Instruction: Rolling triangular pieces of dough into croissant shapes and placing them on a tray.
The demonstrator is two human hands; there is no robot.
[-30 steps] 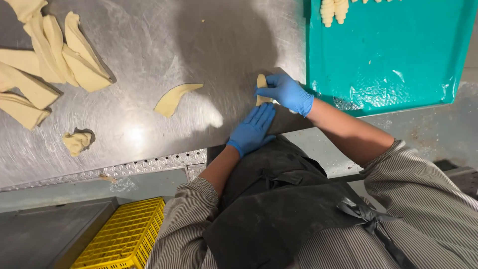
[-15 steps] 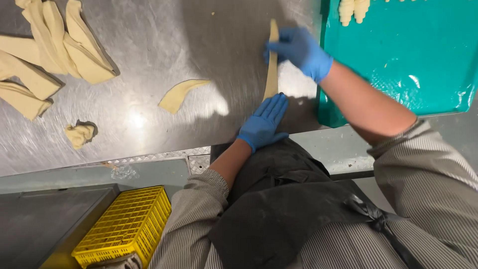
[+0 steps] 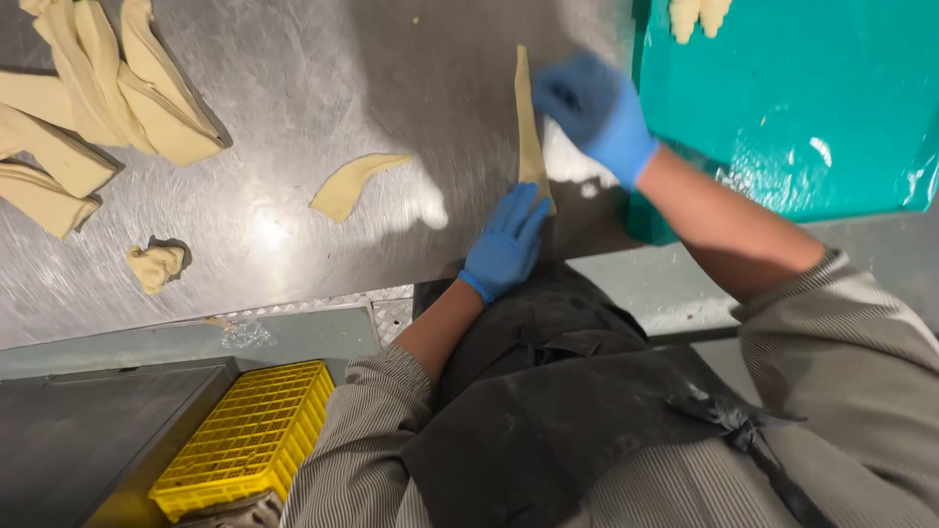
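Dough pile (image 3: 88, 108): pale cut triangles heaped at far left of steel table (image 3: 293, 225)
Scrap (image 3: 156, 264): small crumpled lump, near left
Curved piece (image 3: 352, 183): lying flat, mid-table
Left hand (image 3: 507, 244): blue glove, fingers flat and together, pressing the strip's near end
Dough strip (image 3: 528, 122): long, thin, pale, stretched near-to-far, centre of table
Right hand (image 3: 597, 112): blue glove, blurred, fingers curled at the strip's far part; grip cannot be told
Tray (image 3: 782, 108): teal, right
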